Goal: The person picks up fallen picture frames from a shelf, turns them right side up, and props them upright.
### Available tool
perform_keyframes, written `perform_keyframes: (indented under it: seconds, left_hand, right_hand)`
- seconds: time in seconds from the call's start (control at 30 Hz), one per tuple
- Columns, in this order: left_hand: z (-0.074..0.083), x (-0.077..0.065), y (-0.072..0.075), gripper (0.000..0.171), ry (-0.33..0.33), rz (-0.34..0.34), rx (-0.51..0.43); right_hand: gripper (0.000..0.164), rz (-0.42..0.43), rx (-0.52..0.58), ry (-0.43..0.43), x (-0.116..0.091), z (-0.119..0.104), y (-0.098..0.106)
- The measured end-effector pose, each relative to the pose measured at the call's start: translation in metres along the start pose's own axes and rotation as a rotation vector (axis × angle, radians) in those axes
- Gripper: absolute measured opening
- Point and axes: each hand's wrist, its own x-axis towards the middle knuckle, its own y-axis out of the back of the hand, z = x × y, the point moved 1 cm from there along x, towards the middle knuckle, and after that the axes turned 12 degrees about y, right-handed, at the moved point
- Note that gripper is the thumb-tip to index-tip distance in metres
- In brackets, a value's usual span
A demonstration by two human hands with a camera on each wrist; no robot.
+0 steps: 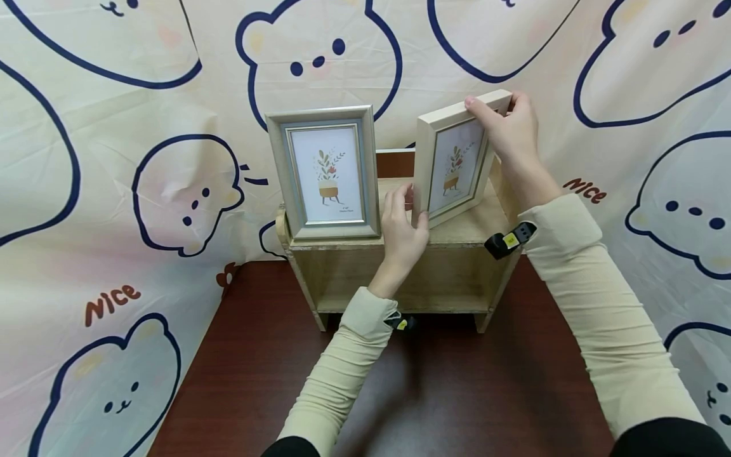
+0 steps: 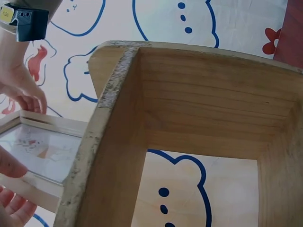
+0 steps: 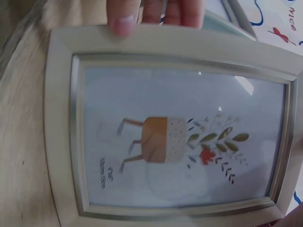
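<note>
A cream picture frame with a potted-plant print stands turned at an angle over the right side of a small wooden shelf. My right hand grips its upper right corner, thumb on the front edge and fingers behind. At the lower left side, my left hand pinches the frame, its thumb showing on the front border in the right wrist view. A second, silver-beige picture frame with the same print stands upright on the shelf's left side, close beside my left hand. In the left wrist view both hands touch the cream frame.
The shelf has an open lower compartment and raised side panels. It stands on a dark reddish-brown table. Behind and at both sides hangs a pale cloth printed with blue-outlined cartoon bears.
</note>
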Motion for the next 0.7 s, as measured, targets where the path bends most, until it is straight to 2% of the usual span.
perform_keyframes:
  seconds: [0.17, 0.43, 0.7]
  left_hand:
    - [0.001, 0.001, 0.002, 0.037, 0.01, -0.014, -0.01]
    - [0.006, -0.003, 0.002, 0.035, 0.007, -0.024, -0.011]
    - [0.01, -0.006, 0.0, 0.035, -0.007, -0.028, -0.027]
  right_hand:
    - [0.055, -0.005, 0.127, -0.043, 0.002, -0.003, -0.002]
    - [0.035, -0.038, 0.272, -0.023, 0.009, -0.002, -0.001]
    - [0.037, -0.081, 0.396, -0.024, 0.014, 0.0, -0.004]
